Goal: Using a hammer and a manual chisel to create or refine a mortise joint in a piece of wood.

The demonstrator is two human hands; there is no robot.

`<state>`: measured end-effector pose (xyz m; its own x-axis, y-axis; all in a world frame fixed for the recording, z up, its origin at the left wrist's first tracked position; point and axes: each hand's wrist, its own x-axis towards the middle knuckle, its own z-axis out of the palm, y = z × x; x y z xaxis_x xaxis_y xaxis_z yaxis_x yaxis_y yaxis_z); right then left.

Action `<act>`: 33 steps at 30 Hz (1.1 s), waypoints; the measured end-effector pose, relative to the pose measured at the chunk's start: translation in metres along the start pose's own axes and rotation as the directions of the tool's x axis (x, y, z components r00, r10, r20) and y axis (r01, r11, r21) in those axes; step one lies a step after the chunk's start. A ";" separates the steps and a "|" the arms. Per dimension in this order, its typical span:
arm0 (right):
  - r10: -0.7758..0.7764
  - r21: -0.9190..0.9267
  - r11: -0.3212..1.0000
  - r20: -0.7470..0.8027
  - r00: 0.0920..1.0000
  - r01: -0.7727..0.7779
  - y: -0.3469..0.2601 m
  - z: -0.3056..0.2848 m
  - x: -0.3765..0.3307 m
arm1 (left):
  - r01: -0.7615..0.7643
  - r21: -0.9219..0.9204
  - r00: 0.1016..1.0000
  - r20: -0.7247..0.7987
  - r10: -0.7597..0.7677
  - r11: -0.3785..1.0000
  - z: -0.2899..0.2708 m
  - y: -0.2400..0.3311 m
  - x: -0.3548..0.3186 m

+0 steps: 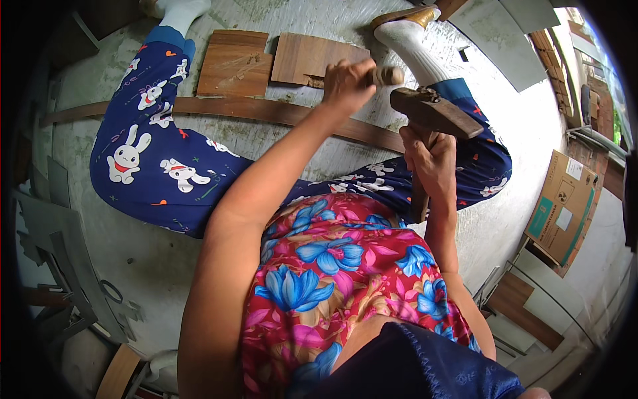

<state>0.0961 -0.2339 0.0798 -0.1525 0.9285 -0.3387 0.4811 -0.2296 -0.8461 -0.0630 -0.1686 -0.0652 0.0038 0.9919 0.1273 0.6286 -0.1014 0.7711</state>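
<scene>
Two tools meet over my lap: my left hand (347, 83) is clamped on a short wooden-handled chisel (385, 76) angled toward the floor, steadying it, while my right hand (430, 159) grips the mallet (435, 113) handle, head raised beside it for striking.

Floral pink/blue top (345, 266), navy bunny-print trousers (153, 153), white socks (412, 43)

Navy trousers (166, 159) with white cartoon rabbits, a pink top (345, 279) covered in blue flowers, white socks (412, 43), brown wood boards (236, 63) on a pale grey floor (133, 266).
</scene>
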 end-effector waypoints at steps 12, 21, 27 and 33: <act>-0.019 0.218 0.975 -0.060 0.998 0.032 0.001 -0.012 -0.016 | 0.223 0.098 0.906 0.348 -0.243 0.970 0.013 -0.029 0.089; -0.014 0.269 0.962 -0.088 0.996 0.037 0.002 -0.016 -0.020 | 0.126 0.149 0.920 0.352 -0.171 0.981 0.006 -0.055 0.095; -0.022 0.277 0.960 -0.097 0.995 0.048 0.003 -0.015 -0.019 | 0.088 -0.113 0.973 0.225 -0.061 0.990 -0.016 -0.034 0.061; 0.030 0.282 0.959 -0.076 0.997 -0.007 -0.002 -0.008 -0.019 | 0.115 -0.190 0.965 0.255 -0.064 0.975 -0.036 -0.021 0.033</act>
<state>0.1051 -0.2487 0.0910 -0.0717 0.9409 -0.3311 0.2192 -0.3089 -0.9255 -0.1038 -0.1365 -0.0550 0.1618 0.9830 -0.0862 0.4655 0.0010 0.8850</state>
